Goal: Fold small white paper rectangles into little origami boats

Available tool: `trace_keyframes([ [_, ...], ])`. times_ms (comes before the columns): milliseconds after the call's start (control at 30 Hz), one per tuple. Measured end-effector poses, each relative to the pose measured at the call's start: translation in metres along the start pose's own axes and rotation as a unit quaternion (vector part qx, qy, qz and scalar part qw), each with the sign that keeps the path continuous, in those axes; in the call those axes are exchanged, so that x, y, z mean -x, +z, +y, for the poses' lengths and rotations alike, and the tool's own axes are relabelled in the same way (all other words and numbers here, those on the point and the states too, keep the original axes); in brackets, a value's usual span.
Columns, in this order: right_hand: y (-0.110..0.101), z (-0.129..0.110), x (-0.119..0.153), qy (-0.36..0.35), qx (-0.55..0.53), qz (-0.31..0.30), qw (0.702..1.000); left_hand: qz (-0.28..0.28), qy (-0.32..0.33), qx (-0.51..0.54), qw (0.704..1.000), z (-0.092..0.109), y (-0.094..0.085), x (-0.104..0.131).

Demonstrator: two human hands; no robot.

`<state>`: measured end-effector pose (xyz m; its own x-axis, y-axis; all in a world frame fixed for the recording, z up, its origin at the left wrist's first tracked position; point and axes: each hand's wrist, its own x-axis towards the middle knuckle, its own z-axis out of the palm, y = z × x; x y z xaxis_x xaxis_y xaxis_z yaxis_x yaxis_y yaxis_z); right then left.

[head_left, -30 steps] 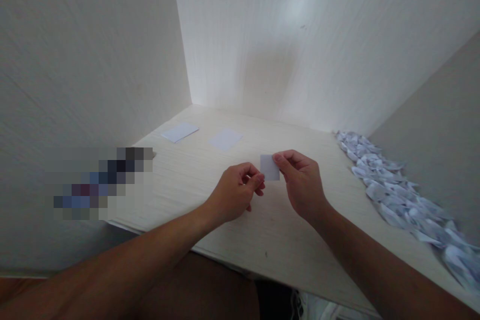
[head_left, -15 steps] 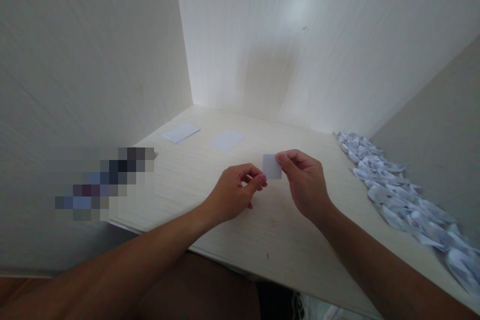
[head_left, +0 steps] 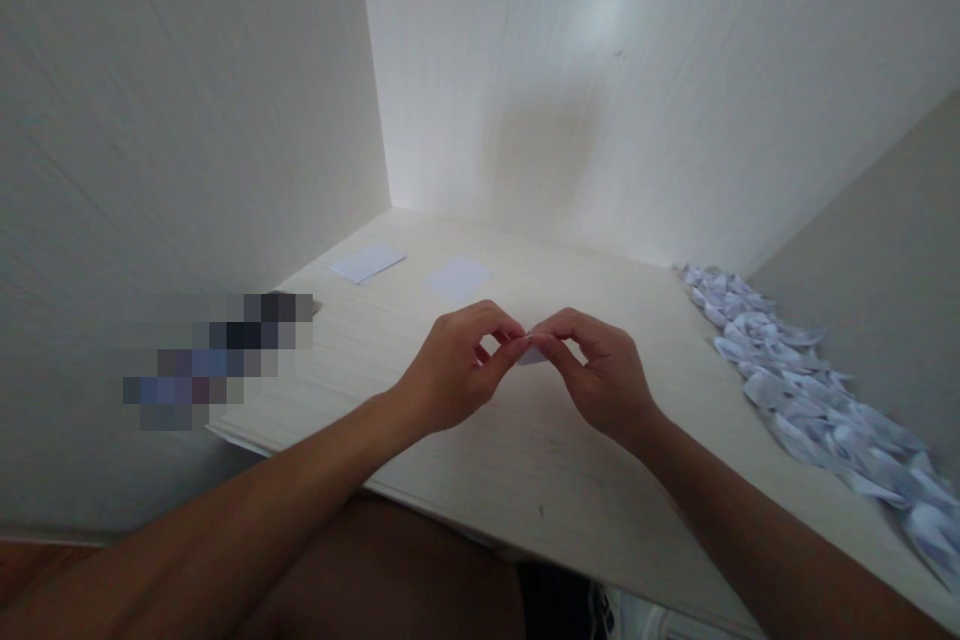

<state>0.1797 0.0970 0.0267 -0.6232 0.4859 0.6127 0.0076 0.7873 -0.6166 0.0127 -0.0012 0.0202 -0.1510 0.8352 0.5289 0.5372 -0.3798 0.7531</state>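
Above the middle of the white table, my left hand (head_left: 466,365) and my right hand (head_left: 598,368) meet at their fingertips. Both pinch a small white piece of paper (head_left: 532,356) by its upper edge. Part of the paper shows below the fingertips; the rest is hidden by them. Beyond my hands, a thin stack of white paper (head_left: 369,263) lies at the back left, and a flat white sheet (head_left: 459,277) rests to its right.
A long row of many folded white paper pieces (head_left: 810,380) runs along the right side of the table (head_left: 480,460). Pale walls stand at the left, back and right. A pixelated patch covers something at the left edge.
My left hand has closed on the paper beside my right hand. The paper, earlier upright and facing me in my right hand, now shows only as a small part below the fingertips.
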Motion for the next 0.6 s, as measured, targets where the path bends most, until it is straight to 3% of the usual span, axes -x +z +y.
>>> trace_keyframes([
  [233,-0.004,-0.002,0.000,-0.057,0.038,-0.041,0.997,-0.021,0.065,-0.058,0.996,0.001,-0.005,0.000],
  [600,-0.011,-0.002,-0.003,-0.072,0.061,-0.103,0.990,-0.063,0.058,-0.102,0.991,0.005,-0.009,0.001],
])
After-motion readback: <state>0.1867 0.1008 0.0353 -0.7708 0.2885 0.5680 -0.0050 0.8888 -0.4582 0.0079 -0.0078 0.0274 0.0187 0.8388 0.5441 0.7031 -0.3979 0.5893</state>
